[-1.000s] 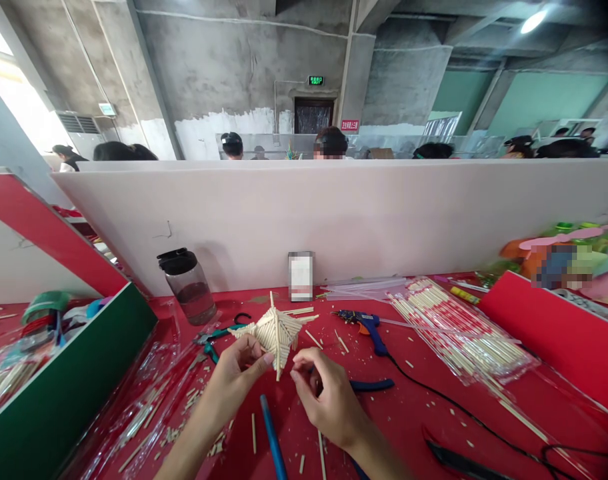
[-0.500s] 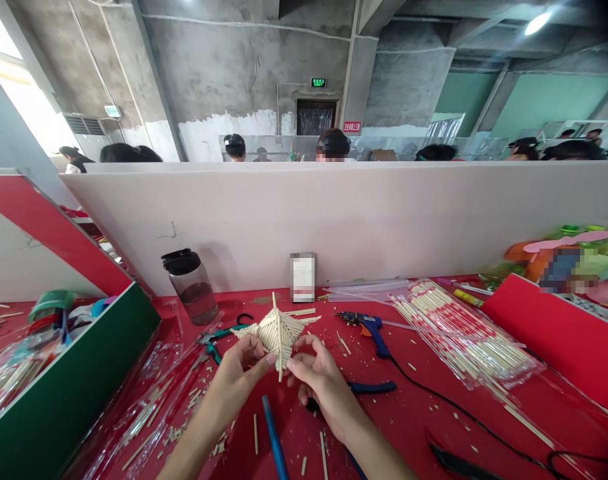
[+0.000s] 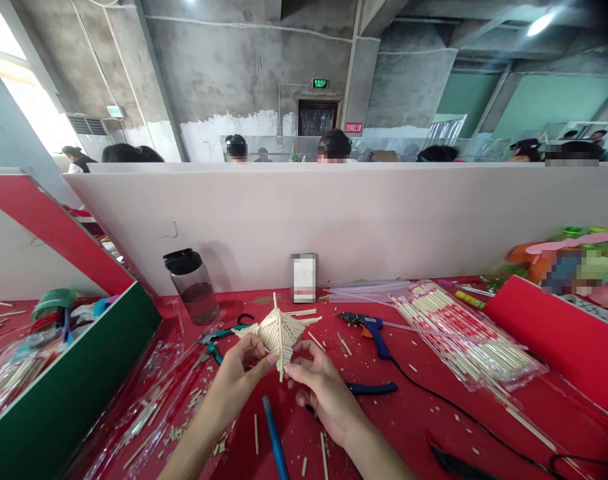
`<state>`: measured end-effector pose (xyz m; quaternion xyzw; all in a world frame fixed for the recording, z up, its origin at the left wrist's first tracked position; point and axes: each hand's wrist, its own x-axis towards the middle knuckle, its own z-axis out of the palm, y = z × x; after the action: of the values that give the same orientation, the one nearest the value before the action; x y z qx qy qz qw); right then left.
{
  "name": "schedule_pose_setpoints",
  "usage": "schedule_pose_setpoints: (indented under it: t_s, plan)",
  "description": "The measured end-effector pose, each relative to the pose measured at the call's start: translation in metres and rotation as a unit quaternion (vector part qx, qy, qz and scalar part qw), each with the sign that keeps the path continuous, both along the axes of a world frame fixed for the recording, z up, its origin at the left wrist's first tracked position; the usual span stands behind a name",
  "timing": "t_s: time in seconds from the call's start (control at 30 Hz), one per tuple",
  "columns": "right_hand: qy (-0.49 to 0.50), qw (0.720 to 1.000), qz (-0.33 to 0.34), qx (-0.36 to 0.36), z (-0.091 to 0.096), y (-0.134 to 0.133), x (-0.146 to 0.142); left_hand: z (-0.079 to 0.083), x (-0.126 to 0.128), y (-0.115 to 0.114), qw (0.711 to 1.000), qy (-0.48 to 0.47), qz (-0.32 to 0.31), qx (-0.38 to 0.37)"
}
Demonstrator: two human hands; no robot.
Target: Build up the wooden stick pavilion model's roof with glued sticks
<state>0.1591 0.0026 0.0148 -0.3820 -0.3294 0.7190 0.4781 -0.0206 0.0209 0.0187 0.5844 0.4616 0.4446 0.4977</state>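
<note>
A pale model built of thin wooden sticks, pointed at its corners with a ridge stick down the middle, is held up over the red table. My left hand pinches its lower left side between thumb and fingers. On the lower right, my right hand grips the same model, thumb near the bottom of the ridge stick. Behind my left hand lie teal-handled pliers. A tool with a dark blue handle is partly hidden by my right hand. Below the hands lies a blue pen-like stick.
A blue glue gun with a trailing cord lies right of centre, beside bagged wooden sticks. A dark-lidded bottle and an upright phone-like object stand by the white partition. A green-walled box borders the left.
My right thumb and fingers have shifted slightly on the model's lower right edge. My left hand keeps its hold, and the model stays in nearly the same place.
</note>
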Motion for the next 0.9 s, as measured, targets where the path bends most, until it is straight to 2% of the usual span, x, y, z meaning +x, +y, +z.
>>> schedule_pose_setpoints:
  t_s: [0.4,0.9]
  plan:
    - [0.022,0.999,-0.002,-0.025,0.0038,-0.001,-0.0008,0.0027,0.0015,-0.0003,1.0,-0.008,-0.003,0.002]
    - [-0.001,1.0,-0.01,-0.007,0.0011,-0.0018,-0.0023,0.0057,0.0024,-0.0016,1.0,-0.001,0.002,-0.004]
